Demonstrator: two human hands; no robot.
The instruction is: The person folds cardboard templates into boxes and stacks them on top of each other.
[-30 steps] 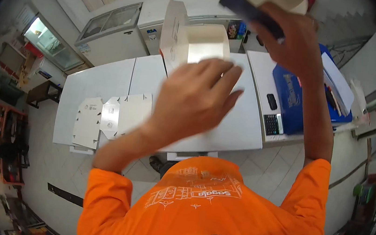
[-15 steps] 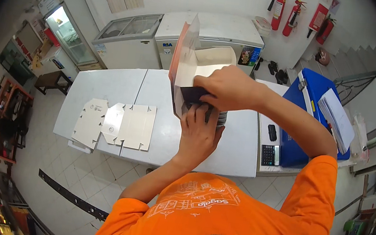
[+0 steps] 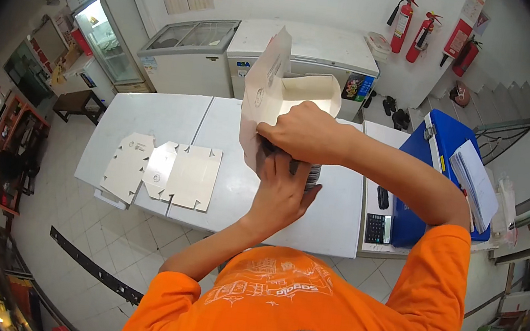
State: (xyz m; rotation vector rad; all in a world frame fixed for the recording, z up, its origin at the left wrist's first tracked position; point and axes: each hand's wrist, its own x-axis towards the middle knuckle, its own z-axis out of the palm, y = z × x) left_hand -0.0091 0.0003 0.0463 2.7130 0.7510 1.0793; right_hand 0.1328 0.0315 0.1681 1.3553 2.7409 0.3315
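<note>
A part-folded cardboard carton [image 3: 317, 87], pale inside, stands over the table in front of me. Its tall flap [image 3: 264, 76] rises on the left. Curled over the carton's near edge, my right hand [image 3: 312, 131] is closed on it, with the fingers at the near left corner. My left hand [image 3: 278, 190] is closed against the near side from below, its fingertips partly hidden under the right hand. Dark ridged edges show beside the left fingers; I cannot make out what they belong to. A flat, unfolded carton blank [image 3: 194, 177] lies to the left.
The white table [image 3: 153, 109] has a seam across it. To the right are a calculator [image 3: 376, 228], a small black object [image 3: 383, 197] and a blue cooler box [image 3: 436, 147] with papers [image 3: 474, 184] on it. Chest freezers [image 3: 306, 41] stand along the back wall.
My right hand has moved left along the carton's near edge, and its fingers now cover the dark panel. The flap has turned, showing more of its pale face. The view has shifted slightly.
</note>
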